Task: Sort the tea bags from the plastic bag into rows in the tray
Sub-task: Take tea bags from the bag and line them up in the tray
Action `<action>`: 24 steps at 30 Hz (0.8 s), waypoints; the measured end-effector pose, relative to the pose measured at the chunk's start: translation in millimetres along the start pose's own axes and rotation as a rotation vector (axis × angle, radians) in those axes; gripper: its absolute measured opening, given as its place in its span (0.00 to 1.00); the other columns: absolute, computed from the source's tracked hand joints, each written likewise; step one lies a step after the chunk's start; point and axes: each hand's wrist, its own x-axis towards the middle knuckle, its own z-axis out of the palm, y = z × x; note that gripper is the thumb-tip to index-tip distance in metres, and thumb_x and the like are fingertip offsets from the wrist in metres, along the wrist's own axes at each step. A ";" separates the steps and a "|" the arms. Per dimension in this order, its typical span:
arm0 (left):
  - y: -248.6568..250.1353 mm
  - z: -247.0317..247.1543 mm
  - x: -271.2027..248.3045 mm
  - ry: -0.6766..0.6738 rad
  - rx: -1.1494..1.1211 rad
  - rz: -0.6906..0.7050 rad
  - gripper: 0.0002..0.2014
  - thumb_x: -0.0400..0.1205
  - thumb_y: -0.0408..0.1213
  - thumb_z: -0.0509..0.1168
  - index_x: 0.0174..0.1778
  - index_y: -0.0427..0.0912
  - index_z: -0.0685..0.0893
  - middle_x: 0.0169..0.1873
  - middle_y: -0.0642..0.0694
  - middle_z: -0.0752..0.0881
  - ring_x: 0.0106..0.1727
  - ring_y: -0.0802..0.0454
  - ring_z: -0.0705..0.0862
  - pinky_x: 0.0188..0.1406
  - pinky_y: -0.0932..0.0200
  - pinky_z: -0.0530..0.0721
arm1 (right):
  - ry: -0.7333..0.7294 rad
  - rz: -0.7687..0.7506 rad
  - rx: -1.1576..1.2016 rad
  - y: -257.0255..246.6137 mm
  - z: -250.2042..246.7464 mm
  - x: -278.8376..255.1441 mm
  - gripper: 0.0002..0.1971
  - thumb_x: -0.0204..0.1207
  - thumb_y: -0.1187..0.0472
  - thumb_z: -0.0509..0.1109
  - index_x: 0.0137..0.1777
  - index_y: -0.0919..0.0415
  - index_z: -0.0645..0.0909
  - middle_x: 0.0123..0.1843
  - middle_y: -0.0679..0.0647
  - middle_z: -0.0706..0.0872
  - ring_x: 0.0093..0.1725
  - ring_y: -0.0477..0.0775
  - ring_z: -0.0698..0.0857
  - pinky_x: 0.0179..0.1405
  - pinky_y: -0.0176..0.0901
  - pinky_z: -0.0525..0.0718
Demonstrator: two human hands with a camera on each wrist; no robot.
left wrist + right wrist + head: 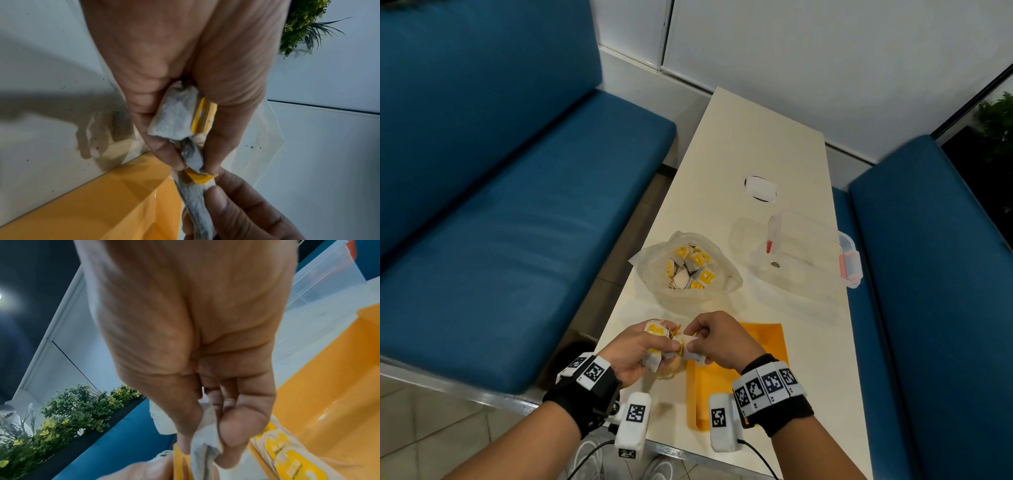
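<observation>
Both bare forearms reach forward side by side, each wrist wrapped in a black band carrying white blocks printed with black square markers. The left hand (635,346) lies palm-up, fingers curled round a bunch of white paper tea bags with yellow tags (654,337). The right hand (717,339) sits just beside it, knuckles up, thumb and fingertips pinching one bag of that bunch. The two hands nearly touch.
</observation>
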 end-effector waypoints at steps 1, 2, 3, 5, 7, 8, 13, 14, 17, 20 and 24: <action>0.9 0.6 -0.8 -0.008 -0.006 -0.002 0.22 0.75 0.13 0.69 0.64 0.31 0.81 0.42 0.33 0.86 0.36 0.44 0.88 0.33 0.56 0.90 | -0.004 0.005 -0.005 0.2 -1.4 -0.6 0.11 0.75 0.66 0.76 0.58 0.61 0.86 0.36 0.50 0.80 0.33 0.52 0.84 0.41 0.53 0.91; 1.2 0.7 -1.5 -0.020 -0.014 -0.008 0.21 0.75 0.13 0.68 0.63 0.31 0.81 0.42 0.33 0.86 0.37 0.44 0.88 0.34 0.55 0.90 | -0.007 0.006 -0.010 0.4 -2.8 -1.4 0.12 0.76 0.66 0.76 0.58 0.61 0.86 0.36 0.50 0.80 0.34 0.53 0.85 0.40 0.53 0.91; 1.2 0.2 -1.8 -0.033 -0.025 -0.016 0.20 0.76 0.13 0.68 0.63 0.31 0.82 0.43 0.33 0.87 0.38 0.44 0.88 0.34 0.55 0.91 | -0.009 0.003 -0.016 0.2 -4.1 -2.3 0.12 0.76 0.67 0.75 0.59 0.62 0.86 0.36 0.50 0.81 0.33 0.53 0.85 0.40 0.52 0.91; 1.2 -1.8 -1.2 -0.051 -0.072 -0.042 0.19 0.77 0.14 0.66 0.63 0.31 0.82 0.45 0.31 0.87 0.40 0.41 0.89 0.35 0.53 0.91 | -0.011 -0.010 -0.025 -0.8 -5.8 -4.3 0.12 0.76 0.68 0.73 0.58 0.62 0.86 0.34 0.50 0.81 0.31 0.53 0.84 0.38 0.50 0.90; 0.9 -3.6 -0.4 -0.051 -0.119 -0.067 0.17 0.77 0.18 0.64 0.61 0.32 0.83 0.49 0.30 0.88 0.45 0.38 0.89 0.36 0.51 0.92 | -0.004 -0.016 -0.017 -2.0 -7.1 -5.2 0.11 0.75 0.68 0.71 0.56 0.62 0.87 0.32 0.49 0.82 0.31 0.54 0.85 0.38 0.52 0.90; 0.9 -4.0 -0.4 -0.050 -0.129 -0.082 0.15 0.77 0.21 0.65 0.60 0.32 0.84 0.51 0.30 0.88 0.46 0.37 0.89 0.36 0.50 0.92 | 0.003 -0.016 -0.004 -2.6 -7.3 -5.3 0.10 0.75 0.69 0.70 0.54 0.62 0.87 0.32 0.50 0.82 0.31 0.54 0.85 0.37 0.51 0.89; 2.6 -2.9 -1.8 -0.141 0.000 -0.110 0.17 0.74 0.40 0.81 0.56 0.39 0.90 0.52 0.34 0.86 0.56 0.39 0.85 0.48 0.55 0.82 | 0.024 -0.013 0.083 -7.7 -7.4 -5.0 0.06 0.73 0.70 0.68 0.45 0.62 0.85 0.33 0.52 0.85 0.28 0.51 0.83 0.29 0.43 0.85; 2.7 -3.1 -1.2 -0.144 0.039 -0.112 0.22 0.71 0.41 0.83 0.59 0.39 0.89 0.49 0.34 0.86 0.53 0.41 0.84 0.42 0.60 0.76 | 0.024 -0.008 0.102 -7.8 -7.2 -4.7 0.06 0.72 0.70 0.68 0.45 0.62 0.85 0.33 0.53 0.85 0.28 0.51 0.83 0.28 0.42 0.84; 2.2 -6.7 3.5 -0.079 0.044 -0.124 0.31 0.69 0.33 0.82 0.68 0.34 0.81 0.39 0.35 0.85 0.36 0.49 0.83 0.28 0.67 0.67 | 0.033 0.020 0.161 -4.9 -5.6 -3.7 0.10 0.71 0.71 0.67 0.48 0.59 0.85 0.38 0.56 0.88 0.32 0.53 0.84 0.27 0.41 0.82; 3.6 -7.7 3.2 -0.041 -0.010 -0.127 0.33 0.67 0.26 0.80 0.70 0.36 0.79 0.45 0.32 0.84 0.43 0.45 0.83 0.23 0.66 0.71 | 0.042 0.022 0.215 -1.1 -4.9 -5.1 0.18 0.68 0.75 0.64 0.49 0.54 0.85 0.46 0.64 0.89 0.36 0.55 0.84 0.25 0.41 0.80; 1.8 -8.7 0.5 -0.035 -0.052 -0.089 0.27 0.67 0.19 0.69 0.65 0.32 0.81 0.54 0.26 0.88 0.48 0.35 0.89 0.32 0.52 0.89 | 0.066 0.013 0.241 1.3 -5.7 -6.4 0.20 0.68 0.77 0.60 0.42 0.55 0.89 0.41 0.56 0.87 0.34 0.52 0.82 0.28 0.42 0.82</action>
